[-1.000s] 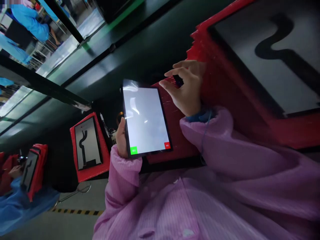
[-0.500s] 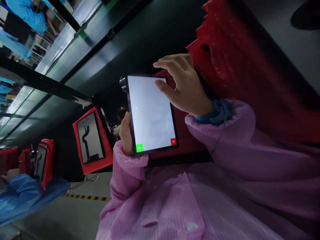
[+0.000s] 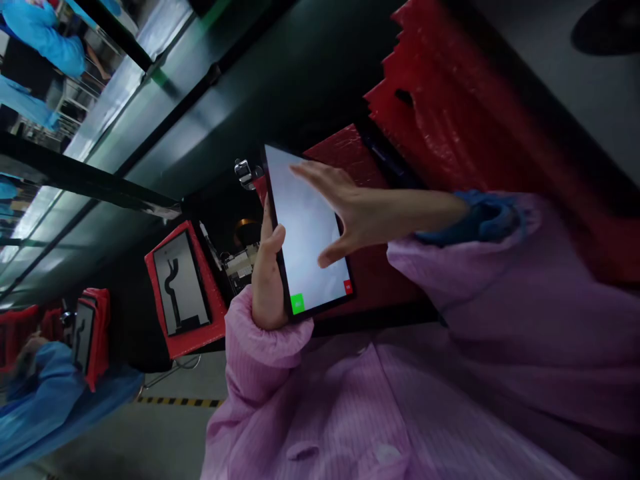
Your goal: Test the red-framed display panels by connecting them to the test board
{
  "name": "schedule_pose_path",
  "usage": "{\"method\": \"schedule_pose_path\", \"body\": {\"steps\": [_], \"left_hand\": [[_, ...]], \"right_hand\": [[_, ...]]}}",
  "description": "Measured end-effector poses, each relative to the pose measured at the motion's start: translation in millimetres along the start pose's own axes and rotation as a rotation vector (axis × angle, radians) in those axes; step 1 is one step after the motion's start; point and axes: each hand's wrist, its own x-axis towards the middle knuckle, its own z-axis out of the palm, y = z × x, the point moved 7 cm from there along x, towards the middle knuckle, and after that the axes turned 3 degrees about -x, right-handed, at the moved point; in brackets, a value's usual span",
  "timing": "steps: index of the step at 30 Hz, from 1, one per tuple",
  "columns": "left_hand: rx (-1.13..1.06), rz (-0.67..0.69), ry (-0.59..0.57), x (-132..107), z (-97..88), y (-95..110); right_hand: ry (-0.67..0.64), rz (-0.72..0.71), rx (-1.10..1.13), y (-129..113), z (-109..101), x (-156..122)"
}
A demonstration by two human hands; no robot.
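Note:
My left hand [image 3: 269, 273] grips the left edge of a tablet [image 3: 305, 240] and holds it up, tilted; its screen glows white with a small green button and a small red button at the bottom corners. My right hand [image 3: 360, 212] lies flat and open over the screen, fingers stretched toward the upper left, thumb pointing down at the lower screen. Both arms wear pink sleeves; a blue cuff [image 3: 483, 215] shows at my right wrist.
A big red tray [image 3: 440, 113] holding a grey panel fills the upper right. Another red tray [image 3: 181, 288] with a grey panel stands lower left. A person in blue [image 3: 45, 393] holds a similar tray at the far left. More people in blue [image 3: 43, 33] stand top left.
My right hand has gone from pinching a small dark piece above the tablet to lying flat and open across the screen. The tablet has tilted more edge-on; my left thumb now shows on its edge.

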Motion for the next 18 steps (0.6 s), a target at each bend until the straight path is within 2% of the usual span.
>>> {"method": "schedule_pose_path", "body": {"steps": [4,8,10,14,16,18], "left_hand": [[-0.021,0.005,0.019,-1,-1.8,1],[-0.040,-0.007,0.069,-2,-3.2,2],[-0.037,-0.009,0.090,-2,-2.7,2],[0.027,-0.027,0.140,-1,-7.7,1],[0.061,-0.008,0.140,0,-10.6,1],[0.088,0.019,0.061,1,-6.2,1]], "right_hand": [[0.159,-0.007,-0.034,-14,6,-18],[0.367,-0.015,0.044,-33,-1,-32],[0.447,0.037,0.125,-32,-5,-34],[0.653,0.217,0.188,-13,-10,-40],[0.681,0.261,0.160,-8,-12,-40],[0.660,0.216,0.127,-13,-16,-37]]}}
